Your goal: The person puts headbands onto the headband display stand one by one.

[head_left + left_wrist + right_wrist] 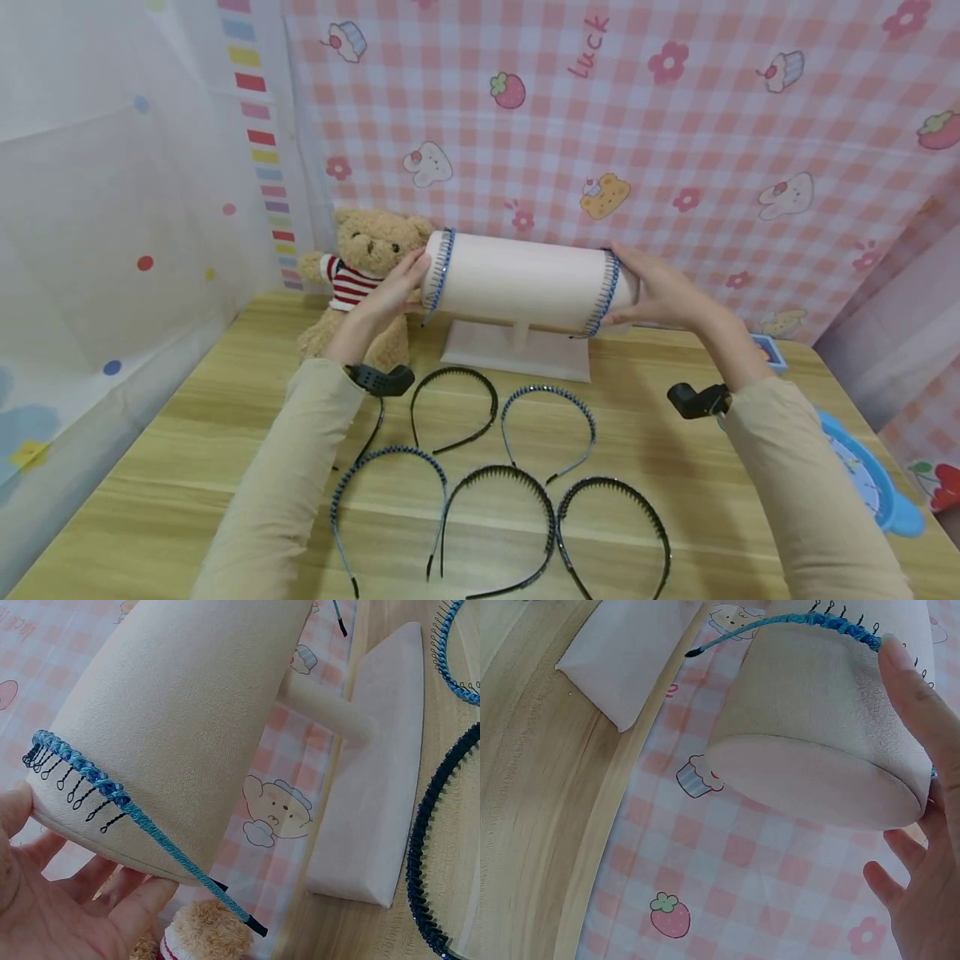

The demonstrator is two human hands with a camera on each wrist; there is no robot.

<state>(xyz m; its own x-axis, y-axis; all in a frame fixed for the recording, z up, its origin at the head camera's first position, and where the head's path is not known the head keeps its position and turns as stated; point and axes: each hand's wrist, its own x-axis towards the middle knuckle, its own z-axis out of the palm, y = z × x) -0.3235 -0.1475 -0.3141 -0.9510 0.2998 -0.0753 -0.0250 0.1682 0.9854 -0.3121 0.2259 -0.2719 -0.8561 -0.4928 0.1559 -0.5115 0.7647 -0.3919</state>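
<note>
Head view has the cylindrical headband display stand at the back of the wooden table, at twelve o'clock from six loose headbands. Around its nine-o'clock end runs the left blue headband; the left hand lies at that end, fingers spread, and I cannot tell whether it grips. At three o'clock the right hand holds the right blue headband, thumb touching its braid. The teddy bear sits at nine o'clock from the stand.
</note>
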